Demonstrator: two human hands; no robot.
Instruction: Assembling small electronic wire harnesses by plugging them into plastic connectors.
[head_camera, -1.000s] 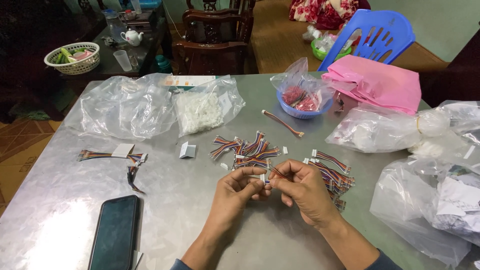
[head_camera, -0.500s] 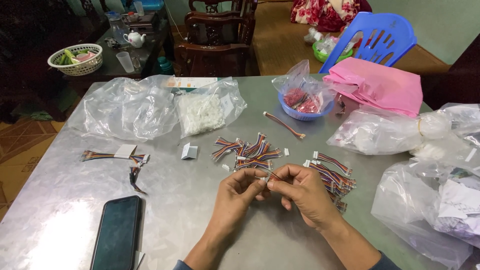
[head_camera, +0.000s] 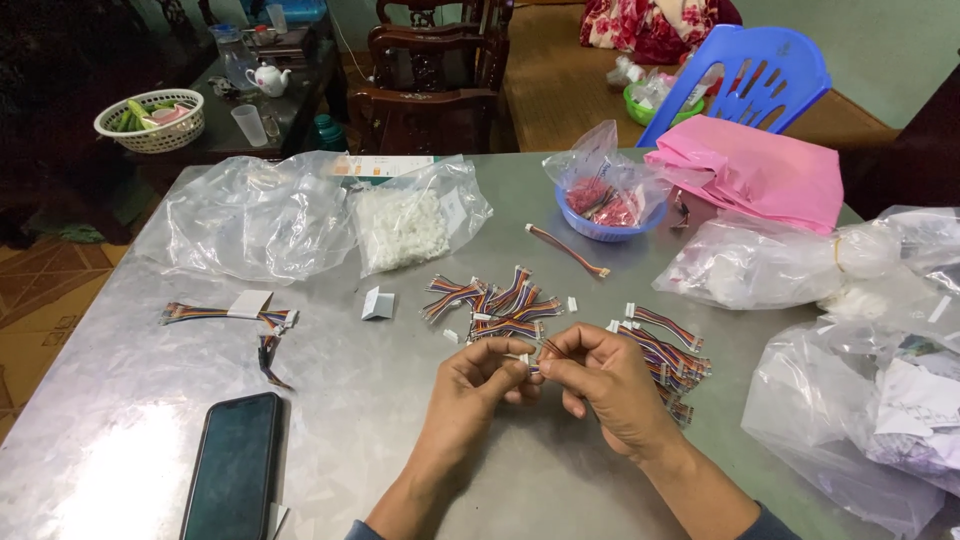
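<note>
My left hand (head_camera: 478, 385) and my right hand (head_camera: 603, 380) meet over the grey metal table (head_camera: 400, 450), pinching between their fingertips a short multicoloured wire harness (head_camera: 532, 362) with a small white connector. Just beyond the hands lies a loose pile of similar coloured wire harnesses (head_camera: 495, 300). A second stack of harnesses (head_camera: 665, 350) rests right beside my right hand.
A black phone (head_camera: 235, 465) lies at front left, a taped wire bundle (head_camera: 235, 315) left. Clear plastic bags (head_camera: 250, 215), a bag of white connectors (head_camera: 405, 225), a blue bowl (head_camera: 605, 210), a pink bag (head_camera: 755, 170) and more bags (head_camera: 880, 400) ring the table.
The hands stay together at the same spot, fingers shifting slightly on the small harness. The camera view has drifted a little.
</note>
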